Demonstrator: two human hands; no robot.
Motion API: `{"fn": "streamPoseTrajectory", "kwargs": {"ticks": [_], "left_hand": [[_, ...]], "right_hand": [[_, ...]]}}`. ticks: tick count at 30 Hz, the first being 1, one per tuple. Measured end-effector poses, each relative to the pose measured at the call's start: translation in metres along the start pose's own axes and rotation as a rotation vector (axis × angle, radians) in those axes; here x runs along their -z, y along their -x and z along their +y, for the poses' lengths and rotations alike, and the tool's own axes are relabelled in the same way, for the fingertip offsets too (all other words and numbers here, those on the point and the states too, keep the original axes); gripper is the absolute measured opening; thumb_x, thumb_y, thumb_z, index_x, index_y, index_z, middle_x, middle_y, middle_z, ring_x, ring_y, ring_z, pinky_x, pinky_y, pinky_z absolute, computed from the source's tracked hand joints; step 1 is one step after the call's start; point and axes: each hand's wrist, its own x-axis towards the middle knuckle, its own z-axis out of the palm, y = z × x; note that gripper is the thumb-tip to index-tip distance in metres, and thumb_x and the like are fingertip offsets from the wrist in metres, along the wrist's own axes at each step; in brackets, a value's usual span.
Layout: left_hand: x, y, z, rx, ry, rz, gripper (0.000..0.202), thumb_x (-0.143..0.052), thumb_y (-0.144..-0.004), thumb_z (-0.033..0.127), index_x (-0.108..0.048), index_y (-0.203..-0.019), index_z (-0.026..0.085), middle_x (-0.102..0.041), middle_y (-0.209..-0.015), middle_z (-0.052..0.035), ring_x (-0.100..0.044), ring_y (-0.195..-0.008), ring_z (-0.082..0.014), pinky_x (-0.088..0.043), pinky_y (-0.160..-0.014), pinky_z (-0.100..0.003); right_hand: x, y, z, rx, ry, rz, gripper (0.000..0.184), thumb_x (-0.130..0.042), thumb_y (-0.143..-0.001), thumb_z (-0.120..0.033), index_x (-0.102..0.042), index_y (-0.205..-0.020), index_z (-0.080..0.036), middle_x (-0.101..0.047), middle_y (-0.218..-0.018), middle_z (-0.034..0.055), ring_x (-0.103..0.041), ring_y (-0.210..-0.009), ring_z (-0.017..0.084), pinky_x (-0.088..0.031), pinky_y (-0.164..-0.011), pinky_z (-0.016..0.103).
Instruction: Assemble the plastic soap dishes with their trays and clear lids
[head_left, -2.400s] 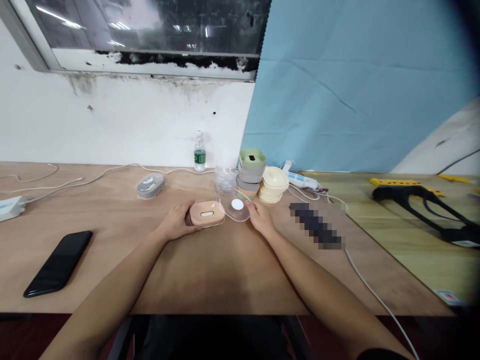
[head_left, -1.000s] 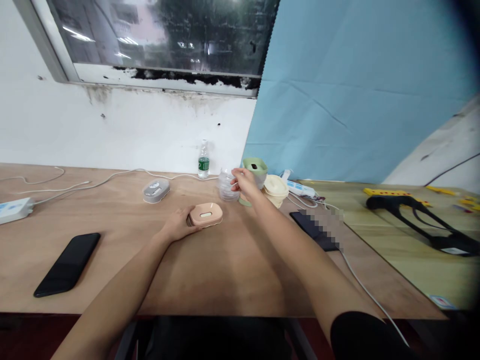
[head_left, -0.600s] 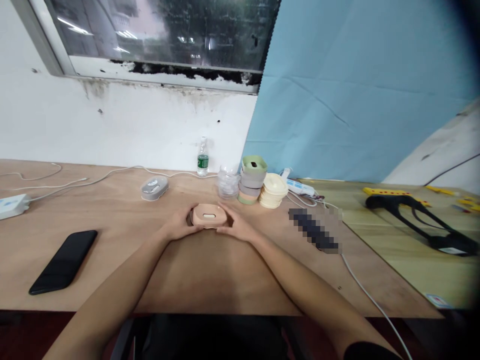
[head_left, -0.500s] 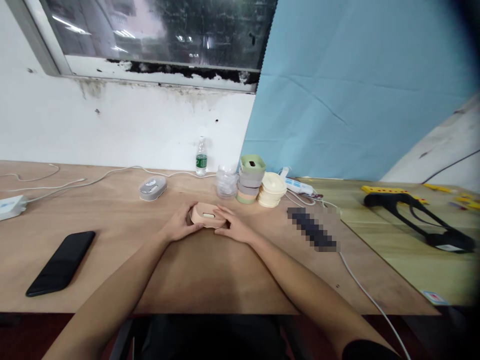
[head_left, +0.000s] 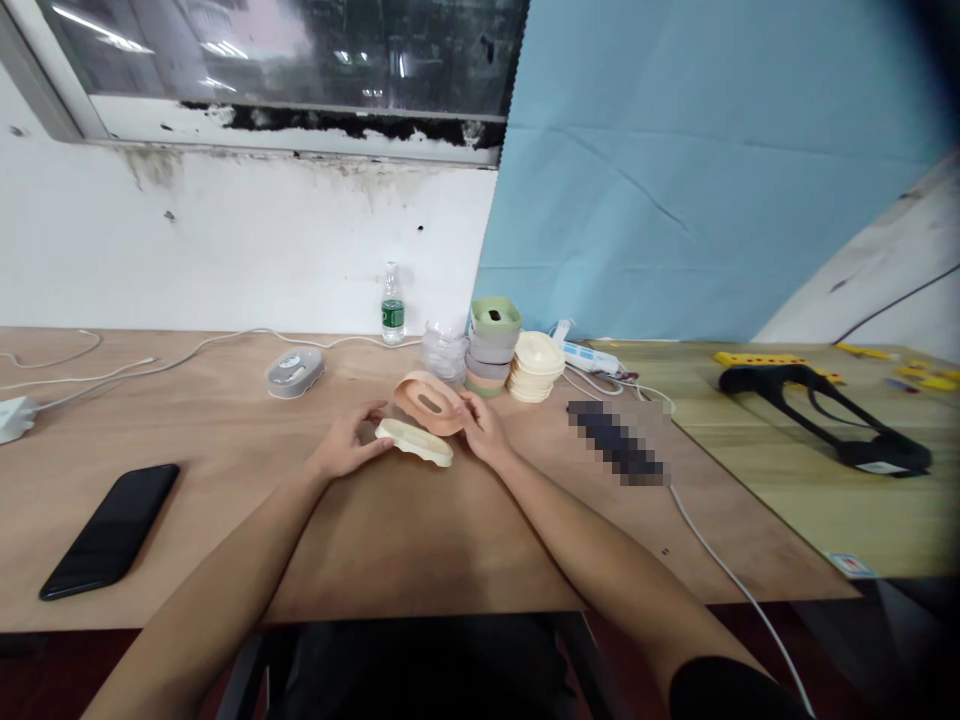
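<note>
The right hand (head_left: 480, 430) grips the pink oval frame (head_left: 409, 393) by its edge; the left hand's (head_left: 346, 445) narrow grip meets the cream dish (head_left: 416, 443), hold unclear.

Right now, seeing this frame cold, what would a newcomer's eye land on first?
First come the two hands at centre: the left hand at a cream plastic dish, the right hand at the edge of a pink oval lid. Just behind stands a stack of green and grey containers, and a large blue sheet fills the upper right.
</note>
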Motion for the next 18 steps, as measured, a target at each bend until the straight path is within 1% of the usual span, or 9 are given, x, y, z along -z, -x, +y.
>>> {"fn": "streamPoseTrajectory", "kwargs": {"ticks": [2, 4, 7, 8, 10, 11, 13, 16, 18], "left_hand": [[0.002, 0.000, 0.000, 0.003, -0.054, -0.031, 0.060, -0.063, -0.079, 0.048, -0.049, -0.130, 0.021, -0.065, -0.112, -0.0089, -0.061, -0.104, -0.0254, -0.046, -0.094, -0.040], [0.003, 0.000, 0.000, -0.005, -0.095, -0.048, 0.052, -0.060, -0.082, 0.049, -0.053, -0.125, 0.021, -0.066, -0.109, -0.0078, -0.062, -0.100, -0.0240, -0.047, -0.089, -0.036], [0.004, -0.003, 0.000, -0.031, -0.152, -0.067, 0.036, -0.049, -0.088, 0.048, -0.063, -0.105, 0.020, -0.068, -0.097, -0.0062, -0.062, -0.088, -0.0210, -0.047, -0.079, -0.032], [0.004, -0.004, 0.001, -0.041, -0.173, -0.069, 0.035, -0.045, -0.090, 0.048, -0.065, -0.094, 0.019, -0.067, -0.089, -0.0056, -0.061, -0.081, -0.0197, -0.046, -0.074, -0.030], [0.003, -0.005, 0.001, -0.053, -0.209, -0.068, 0.043, -0.038, -0.094, 0.047, -0.062, -0.073, 0.017, -0.062, -0.071, -0.0038, -0.056, -0.067, -0.0168, -0.042, -0.065, -0.028], [0.003, -0.005, 0.001, -0.052, -0.216, -0.062, 0.047, -0.035, -0.094, 0.047, -0.058, -0.066, 0.017, -0.058, -0.064, -0.0027, -0.053, -0.062, -0.0154, -0.039, -0.061, -0.027], [0.002, -0.006, 0.002, -0.039, -0.207, -0.049, 0.051, -0.033, -0.095, 0.047, -0.052, -0.058, 0.017, -0.053, -0.058, -0.0013, -0.049, -0.057, -0.0137, -0.036, -0.057, -0.026], [0.002, -0.006, 0.002, -0.011, -0.185, -0.032, 0.052, -0.034, -0.094, 0.050, -0.051, -0.058, 0.017, -0.052, -0.058, -0.0004, -0.047, -0.056, -0.0128, -0.034, -0.055, -0.025], [0.002, -0.005, 0.002, -0.001, -0.185, -0.027, 0.051, -0.035, -0.094, 0.050, -0.051, -0.058, 0.017, -0.053, -0.058, -0.0003, -0.047, -0.056, -0.0126, -0.034, -0.054, -0.025]], "right_hand": [[0.003, -0.001, 0.003, 0.031, 0.024, 0.111, 0.041, -0.044, -0.089, -0.051, -0.056, -0.111, -0.018, -0.066, -0.096, 0.0078, -0.061, -0.084, 0.021, -0.049, -0.073, 0.032], [0.008, -0.001, 0.008, 0.109, 0.057, 0.234, 0.046, -0.043, -0.089, -0.053, -0.053, -0.116, -0.018, -0.064, -0.103, 0.0104, -0.061, -0.091, 0.023, -0.049, -0.079, 0.034], [0.021, -0.003, 0.016, 0.184, 0.119, 0.447, 0.057, -0.035, -0.086, -0.061, -0.049, -0.120, -0.017, -0.061, -0.105, 0.0133, -0.060, -0.096, 0.026, -0.049, -0.082, 0.036], [0.026, -0.004, 0.018, 0.176, 0.133, 0.532, 0.061, -0.031, -0.086, -0.063, -0.048, -0.121, -0.016, -0.060, -0.105, 0.0140, -0.060, -0.097, 0.026, -0.049, -0.082, 0.037], [0.038, -0.009, 0.022, 0.114, 0.134, 0.713, 0.064, -0.022, -0.086, -0.064, -0.045, -0.122, -0.016, -0.057, -0.105, 0.0147, -0.060, -0.100, 0.027, -0.050, -0.082, 0.039], [0.044, -0.012, 0.023, 0.069, 0.122, 0.797, 0.064, -0.020, -0.086, -0.063, -0.043, -0.123, -0.016, -0.056, -0.106, 0.0147, -0.059, -0.100, 0.027, -0.050, -0.082, 0.040], [0.057, -0.021, 0.021, 0.002, 0.071, 0.924, 0.061, -0.018, -0.087, -0.062, -0.040, -0.123, -0.018, -0.055, -0.107, 0.0140, -0.060, -0.100, 0.026, -0.052, -0.079, 0.041], [0.077, -0.038, 0.010, 0.038, -0.098, 0.984, 0.054, -0.023, -0.087, -0.062, -0.037, -0.120, -0.022, -0.054, -0.113, 0.0129, -0.063, -0.097, 0.022, -0.055, -0.072, 0.039], [0.090, -0.052, 0.001, 0.072, -0.255, 0.940, 0.050, -0.028, -0.086, -0.063, -0.036, -0.116, -0.024, -0.055, -0.111, 0.0103, -0.066, -0.086, 0.019, -0.057, -0.067, 0.037]]}}
